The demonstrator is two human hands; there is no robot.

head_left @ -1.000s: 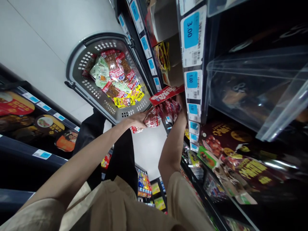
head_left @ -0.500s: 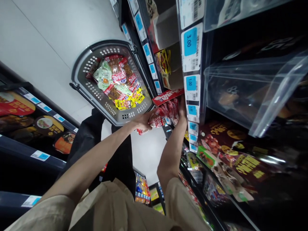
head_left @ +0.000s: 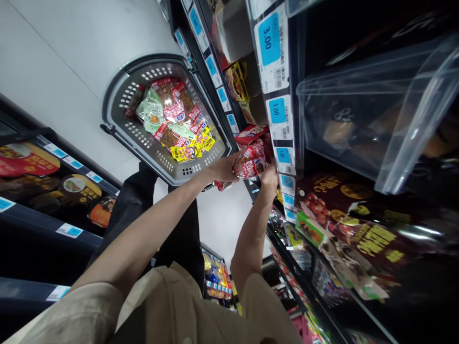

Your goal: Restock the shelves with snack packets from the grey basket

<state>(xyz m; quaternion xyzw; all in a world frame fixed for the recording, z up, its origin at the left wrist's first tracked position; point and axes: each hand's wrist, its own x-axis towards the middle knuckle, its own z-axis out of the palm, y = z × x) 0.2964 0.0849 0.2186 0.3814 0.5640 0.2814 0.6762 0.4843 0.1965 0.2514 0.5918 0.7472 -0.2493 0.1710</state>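
My left hand grips a bundle of red snack packets held up against the shelf edge. My right hand is at the shelf-side end of the same bundle, fingers curled on it, just below a blue price tag. A red display box sits on the shelf right above the packets. On the floor behind my hands stands a grey shopping basket with several snack packets in red, green and yellow.
Shelf rails with blue price tags run along the right. A clear plastic bin and dark snack bags fill the shelves there. Another shelf with bowl noodles stands opposite on the left. My dark trouser legs are below the basket.
My right hand has come down from the red box to the lower end of the bundle. The left hand has pushed the packets closer to the shelf. The camera has shifted slightly.
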